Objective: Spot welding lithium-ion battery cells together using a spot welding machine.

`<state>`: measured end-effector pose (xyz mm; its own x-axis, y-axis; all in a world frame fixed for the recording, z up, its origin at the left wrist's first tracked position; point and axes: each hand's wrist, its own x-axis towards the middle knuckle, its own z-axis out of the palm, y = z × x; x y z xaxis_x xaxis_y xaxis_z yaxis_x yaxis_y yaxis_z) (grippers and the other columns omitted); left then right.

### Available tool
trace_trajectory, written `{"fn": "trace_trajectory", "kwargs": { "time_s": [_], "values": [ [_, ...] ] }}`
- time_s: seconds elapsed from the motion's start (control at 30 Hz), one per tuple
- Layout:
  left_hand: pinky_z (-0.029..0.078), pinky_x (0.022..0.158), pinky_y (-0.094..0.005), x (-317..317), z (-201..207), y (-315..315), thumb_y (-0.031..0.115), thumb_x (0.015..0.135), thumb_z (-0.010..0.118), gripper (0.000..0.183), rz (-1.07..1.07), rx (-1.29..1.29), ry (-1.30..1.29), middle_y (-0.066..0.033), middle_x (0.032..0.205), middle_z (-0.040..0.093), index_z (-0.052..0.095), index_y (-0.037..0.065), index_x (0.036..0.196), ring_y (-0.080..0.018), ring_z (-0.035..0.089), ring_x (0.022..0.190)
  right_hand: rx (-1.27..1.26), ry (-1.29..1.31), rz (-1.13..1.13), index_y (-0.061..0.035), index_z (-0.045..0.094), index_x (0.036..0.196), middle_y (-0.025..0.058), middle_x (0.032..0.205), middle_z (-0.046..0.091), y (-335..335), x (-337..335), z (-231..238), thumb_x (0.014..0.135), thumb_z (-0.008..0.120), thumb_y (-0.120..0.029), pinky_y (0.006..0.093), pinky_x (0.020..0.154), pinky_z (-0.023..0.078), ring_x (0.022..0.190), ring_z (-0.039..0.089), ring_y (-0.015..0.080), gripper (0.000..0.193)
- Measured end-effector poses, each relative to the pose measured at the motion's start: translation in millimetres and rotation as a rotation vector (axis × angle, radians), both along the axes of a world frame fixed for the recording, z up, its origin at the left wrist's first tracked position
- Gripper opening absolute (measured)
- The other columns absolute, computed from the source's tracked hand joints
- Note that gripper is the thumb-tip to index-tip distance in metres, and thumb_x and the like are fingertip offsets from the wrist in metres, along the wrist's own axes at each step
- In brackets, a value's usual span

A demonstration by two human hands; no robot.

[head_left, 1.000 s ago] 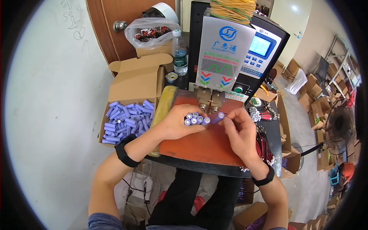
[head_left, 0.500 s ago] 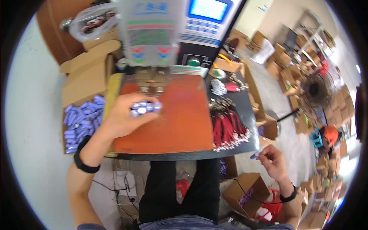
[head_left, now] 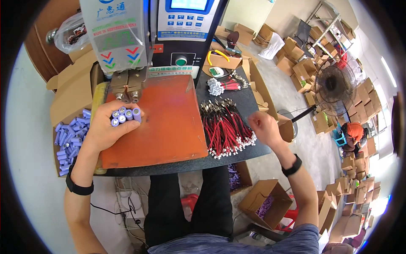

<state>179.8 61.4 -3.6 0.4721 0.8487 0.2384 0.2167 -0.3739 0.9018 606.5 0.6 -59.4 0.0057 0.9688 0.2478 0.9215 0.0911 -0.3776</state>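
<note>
My left hand (head_left: 105,127) is wrapped around a bundle of several purple cylindrical battery cells (head_left: 129,113), their metal ends facing up. It rests over the left part of the orange work mat (head_left: 169,127), just in front of the metal electrodes (head_left: 127,95) of a spot welder (head_left: 120,40). Off to the right, my right hand (head_left: 264,128) hovers beside a pile of red and black wire leads (head_left: 226,129) with white connectors. Its fingers are curled in, and no object shows in them.
A cardboard box of loose purple cells (head_left: 69,142) stands left of the mat. Yellow-handled pliers (head_left: 218,55) and a second wire bunch (head_left: 228,85) lie at the back right. Below the table's right end is an open carton (head_left: 270,205); a floor fan (head_left: 336,84) stands beyond.
My right hand has moved up and left, from beyond the table's edge to beside the wires. The small purple piece in its fingers no longer shows. My left hand still holds the battery cells.
</note>
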Motion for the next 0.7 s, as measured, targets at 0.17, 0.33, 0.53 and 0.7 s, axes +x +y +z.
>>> {"fn": "trace_trajectory", "kwargs": {
  "time_s": [0.17,0.33,0.53,0.7],
  "values": [
    [0.047,0.075,-0.0241,1.3,1.8,1.5,0.008,0.077,0.071,0.024,-0.007,0.007,0.021,-0.005,0.089,0.067,0.063,-0.002,0.097,-0.0089,0.06,0.081,-0.377,0.032,-0.089,-0.0019,0.066,0.083,0.0144,0.077,0.067,38.8,17.7,-18.3,0.077,0.068,-0.026,0.0363,0.069,0.051,0.075,0.065,0.0291,0.025],
    [0.048,0.073,-0.0236,0.3,2.2,1.1,0.008,0.076,0.071,0.025,-0.024,-0.003,-0.011,-0.0049,0.088,0.066,0.062,-0.002,0.098,-0.0088,0.06,0.08,-0.541,0.246,-0.012,0.001,0.066,0.077,0.0079,0.068,0.064,43.1,18.1,6.1,0.079,0.069,-0.022,0.0283,0.06,0.048,0.063,0.06,0.0155,0.023],
    [0.047,0.073,-0.0233,-0.5,4.2,2.1,0.008,0.077,0.07,0.024,-0.038,0.044,0.02,-0.0037,0.087,0.065,0.062,-0.002,0.097,-0.0084,0.06,0.079,-0.662,0.421,-0.027,0.0005,0.062,0.08,0.0043,0.074,0.063,44.1,29.8,32.6,0.086,0.063,-0.024,0.0251,0.058,0.049,0.068,0.059,0.0114,0.025],
    [0.047,0.072,-0.0228,-1.5,2.8,0.8,0.008,0.077,0.069,0.024,-0.035,0.007,0.011,-0.003,0.087,0.065,0.061,-0.002,0.097,-0.0076,0.059,0.079,-0.687,0.546,-0.128,0.0009,0.061,0.08,0.0053,0.076,0.062,46.0,26.2,17.3,0.085,0.058,-0.023,0.0247,0.06,0.051,0.07,0.06,0.0123,0.024]
  ]
}}
